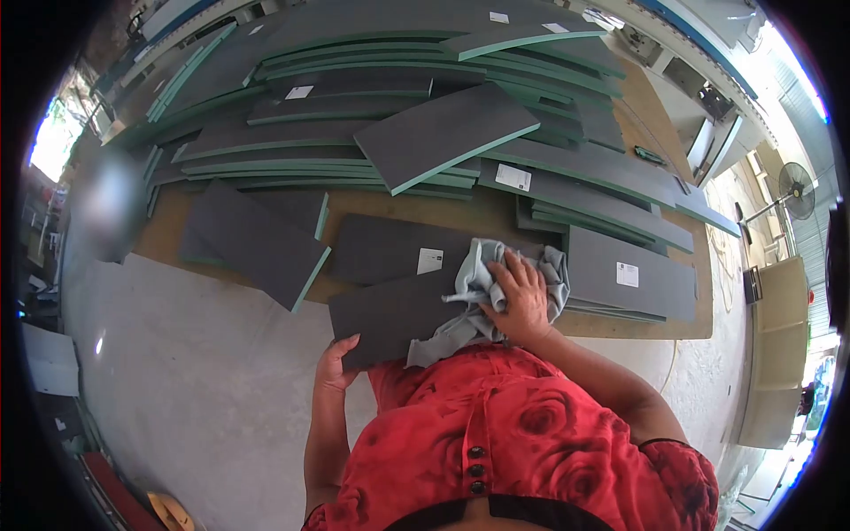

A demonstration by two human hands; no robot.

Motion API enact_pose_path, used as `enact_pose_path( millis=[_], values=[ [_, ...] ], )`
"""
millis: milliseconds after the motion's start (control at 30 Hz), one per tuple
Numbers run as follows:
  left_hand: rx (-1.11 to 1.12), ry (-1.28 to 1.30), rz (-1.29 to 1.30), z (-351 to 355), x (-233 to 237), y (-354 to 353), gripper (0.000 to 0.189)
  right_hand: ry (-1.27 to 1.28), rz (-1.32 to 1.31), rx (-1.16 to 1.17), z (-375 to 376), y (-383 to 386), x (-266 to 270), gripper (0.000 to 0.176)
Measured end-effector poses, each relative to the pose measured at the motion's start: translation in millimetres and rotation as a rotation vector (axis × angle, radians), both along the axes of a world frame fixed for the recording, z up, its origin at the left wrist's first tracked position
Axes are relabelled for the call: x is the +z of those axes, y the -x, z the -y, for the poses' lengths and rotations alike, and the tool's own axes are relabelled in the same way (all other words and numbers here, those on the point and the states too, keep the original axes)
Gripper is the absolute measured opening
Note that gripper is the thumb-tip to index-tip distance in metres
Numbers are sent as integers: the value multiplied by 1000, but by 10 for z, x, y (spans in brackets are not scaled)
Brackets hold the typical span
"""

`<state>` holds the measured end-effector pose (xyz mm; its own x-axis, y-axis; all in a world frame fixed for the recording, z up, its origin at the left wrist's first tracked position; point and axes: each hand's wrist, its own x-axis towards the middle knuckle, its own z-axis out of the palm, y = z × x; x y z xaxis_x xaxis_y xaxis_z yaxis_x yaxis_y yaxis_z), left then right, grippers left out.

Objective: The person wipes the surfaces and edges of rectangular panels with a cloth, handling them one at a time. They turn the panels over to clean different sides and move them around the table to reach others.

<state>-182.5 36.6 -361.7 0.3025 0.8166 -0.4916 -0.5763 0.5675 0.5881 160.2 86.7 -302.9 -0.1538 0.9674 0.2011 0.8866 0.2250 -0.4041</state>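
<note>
A dark grey board lies in front of my body, its left end jutting over the table's near edge. My left hand grips that left end, thumb on top and fingers underneath. Farther right, my right hand presses a crumpled grey cloth onto the board, fingers bent over the fabric. The cloth hides the board's right part. Just behind lies another dark board with a white label.
Stacks of dark boards with green edges cover much of the brown table. One board lies slanted on top. At right is a labelled board; at left, crossed boards. A green tool and a fan are at right.
</note>
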Motion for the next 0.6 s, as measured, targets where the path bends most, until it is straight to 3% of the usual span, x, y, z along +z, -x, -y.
enact_pose_path(
  millis=[67,167,300,467,600],
  values=[
    [69,51,58,33,-16,-32,50,-3,-1,33,91,33,-3,69],
    [105,4,183,64,-153,-34,53,59,-7,417,117,104,8,70],
    [163,-43,217,170,-67,-63,50,-16,-79,566,-45,132,102,62],
    [355,-48,198,344,291,-141,47,-108,-152,274,-198,5,150,59],
    [415,-194,149,534,536,106,40,-180,-161,66,-327,-217,169,63]
  ],
)
